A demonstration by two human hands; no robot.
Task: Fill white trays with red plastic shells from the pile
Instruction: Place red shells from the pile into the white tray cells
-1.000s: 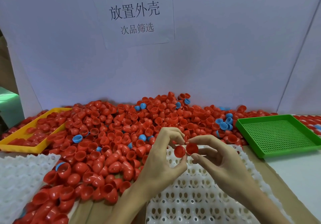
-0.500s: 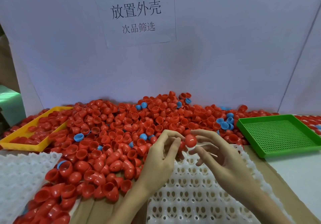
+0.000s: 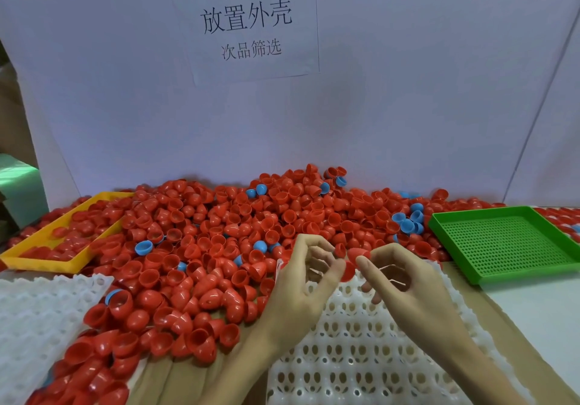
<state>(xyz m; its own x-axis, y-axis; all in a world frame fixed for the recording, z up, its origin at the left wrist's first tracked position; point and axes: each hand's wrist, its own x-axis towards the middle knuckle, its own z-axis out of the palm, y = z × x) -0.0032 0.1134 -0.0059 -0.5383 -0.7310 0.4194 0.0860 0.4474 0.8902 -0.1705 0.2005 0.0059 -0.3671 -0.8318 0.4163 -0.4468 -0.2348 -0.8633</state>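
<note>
A big pile of red plastic shells (image 3: 219, 232) covers the table's middle and back. A white tray (image 3: 361, 351) with empty egg-shaped pockets lies in front of me under both hands. My left hand (image 3: 301, 285) pinches a red shell (image 3: 347, 274) at its thumb tip. My right hand (image 3: 408, 282) pinches another red shell (image 3: 357, 252) between thumb and forefinger, just above the first. The two shells almost touch over the tray's far edge. A second white tray (image 3: 34, 320) lies at the left, partly under the pile.
A yellow tray (image 3: 47, 258) with red shells sits at the far left. A green perforated tray (image 3: 502, 244) stands at the right. Several blue shells (image 3: 408, 224) are scattered in the pile. A white board with a paper sign (image 3: 248, 24) closes off the back.
Both hands stayed over the tray's far edge. The two shells, first held side by side with open sides showing, are now turned and closer, one above the other.
</note>
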